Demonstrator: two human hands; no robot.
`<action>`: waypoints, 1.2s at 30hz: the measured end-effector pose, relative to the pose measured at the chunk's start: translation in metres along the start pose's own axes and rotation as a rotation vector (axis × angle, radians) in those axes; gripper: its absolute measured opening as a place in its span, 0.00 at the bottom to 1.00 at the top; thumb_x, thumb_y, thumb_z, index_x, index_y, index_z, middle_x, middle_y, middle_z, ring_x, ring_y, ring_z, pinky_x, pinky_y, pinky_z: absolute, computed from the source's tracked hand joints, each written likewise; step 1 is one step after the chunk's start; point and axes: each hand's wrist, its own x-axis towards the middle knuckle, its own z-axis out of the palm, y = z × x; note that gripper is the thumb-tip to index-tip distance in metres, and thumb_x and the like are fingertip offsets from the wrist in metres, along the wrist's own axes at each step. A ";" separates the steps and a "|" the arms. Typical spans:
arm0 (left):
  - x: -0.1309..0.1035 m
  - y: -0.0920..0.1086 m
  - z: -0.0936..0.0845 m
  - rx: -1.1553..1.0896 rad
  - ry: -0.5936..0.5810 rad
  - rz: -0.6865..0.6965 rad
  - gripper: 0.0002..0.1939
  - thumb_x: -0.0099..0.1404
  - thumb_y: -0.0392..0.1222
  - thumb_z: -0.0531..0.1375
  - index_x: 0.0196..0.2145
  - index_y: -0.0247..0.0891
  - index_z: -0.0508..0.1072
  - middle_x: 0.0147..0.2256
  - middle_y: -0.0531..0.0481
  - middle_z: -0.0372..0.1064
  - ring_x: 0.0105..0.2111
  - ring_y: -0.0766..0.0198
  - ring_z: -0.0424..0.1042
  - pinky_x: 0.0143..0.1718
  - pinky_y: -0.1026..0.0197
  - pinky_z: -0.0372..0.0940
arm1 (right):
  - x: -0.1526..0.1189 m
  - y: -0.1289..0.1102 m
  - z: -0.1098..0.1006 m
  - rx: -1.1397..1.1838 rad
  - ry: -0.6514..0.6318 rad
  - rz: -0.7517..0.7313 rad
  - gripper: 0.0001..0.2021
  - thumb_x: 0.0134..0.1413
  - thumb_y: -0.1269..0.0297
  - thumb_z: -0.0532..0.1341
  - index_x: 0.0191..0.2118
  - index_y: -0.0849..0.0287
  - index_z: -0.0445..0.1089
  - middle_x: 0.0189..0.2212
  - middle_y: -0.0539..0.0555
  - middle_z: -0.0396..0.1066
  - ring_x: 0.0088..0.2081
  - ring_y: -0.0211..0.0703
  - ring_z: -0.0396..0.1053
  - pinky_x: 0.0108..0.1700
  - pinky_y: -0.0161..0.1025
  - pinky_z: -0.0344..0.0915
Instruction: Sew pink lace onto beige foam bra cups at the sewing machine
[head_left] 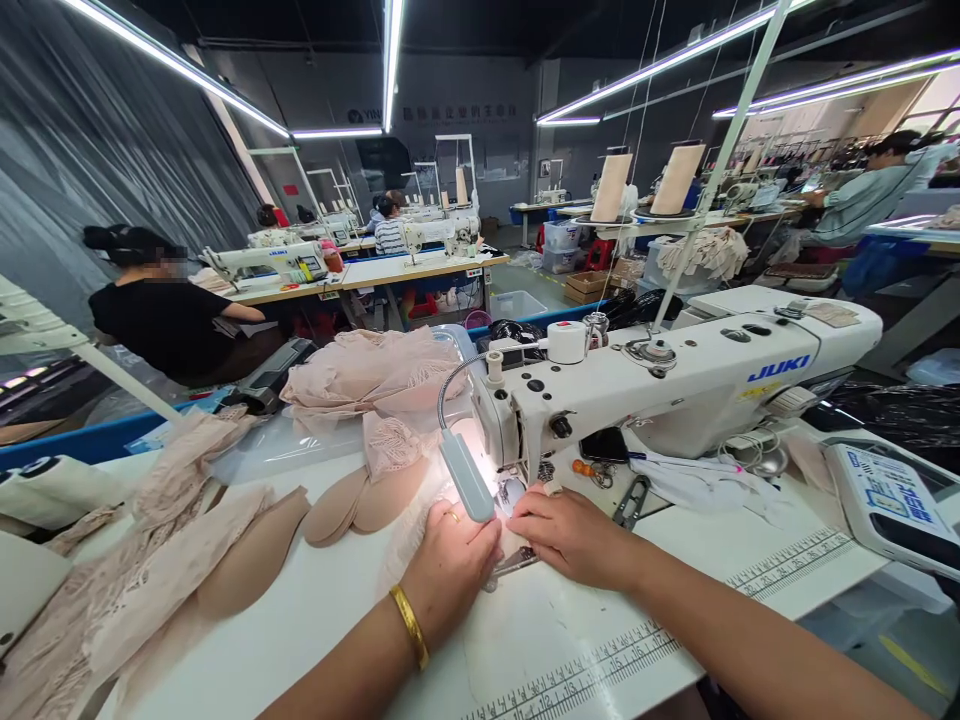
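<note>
My left hand (454, 555), with a gold bangle at the wrist, is closed on the edge of pale lace fabric (409, 520), just below a grey lamp head (466, 475). To its right, my right hand (570, 530) has its fingers pinched together beside the needle area of the white sewing machine (667, 375); whatever lies between these fingers is too small to make out. The lamp lights the needle area, which the lamp head and my fingers partly hide. Beige moulded cups (375, 495) lie left of my left hand.
Beige lace pieces (187, 560) cover the left of the white table (300, 640), with a fabric pile (367, 370) behind. Thread snips (634, 502), a dark phone (604, 443) and a white control box (892, 510) lie right. A person in black (172, 310) sits back left.
</note>
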 end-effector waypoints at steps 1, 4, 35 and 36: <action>0.002 -0.003 -0.001 0.007 0.000 0.005 0.08 0.73 0.31 0.51 0.39 0.38 0.69 0.39 0.48 0.76 0.36 0.56 0.73 0.42 0.50 0.61 | 0.000 0.000 0.000 -0.009 0.007 0.005 0.13 0.58 0.79 0.56 0.42 0.56 0.71 0.41 0.52 0.73 0.38 0.43 0.64 0.37 0.38 0.58; 0.007 -0.014 -0.001 0.007 0.004 0.035 0.07 0.72 0.32 0.54 0.42 0.39 0.71 0.39 0.48 0.77 0.39 0.53 0.74 0.45 0.47 0.62 | 0.001 -0.001 0.001 -0.038 0.019 0.031 0.13 0.60 0.78 0.56 0.44 0.56 0.72 0.41 0.53 0.73 0.38 0.44 0.64 0.37 0.39 0.57; 0.026 -0.050 -0.003 -0.004 0.012 0.088 0.17 0.74 0.37 0.50 0.50 0.41 0.77 0.43 0.42 0.77 0.47 0.49 0.73 0.55 0.41 0.59 | 0.004 0.000 0.003 -0.097 0.015 0.105 0.13 0.63 0.76 0.54 0.47 0.58 0.72 0.39 0.56 0.72 0.34 0.46 0.62 0.37 0.42 0.59; 0.026 -0.049 -0.003 -0.011 0.031 0.071 0.16 0.73 0.37 0.50 0.48 0.41 0.77 0.43 0.43 0.77 0.46 0.49 0.73 0.55 0.41 0.60 | 0.003 0.001 0.003 -0.087 0.026 0.096 0.14 0.63 0.76 0.53 0.48 0.58 0.72 0.39 0.56 0.72 0.34 0.45 0.62 0.37 0.42 0.59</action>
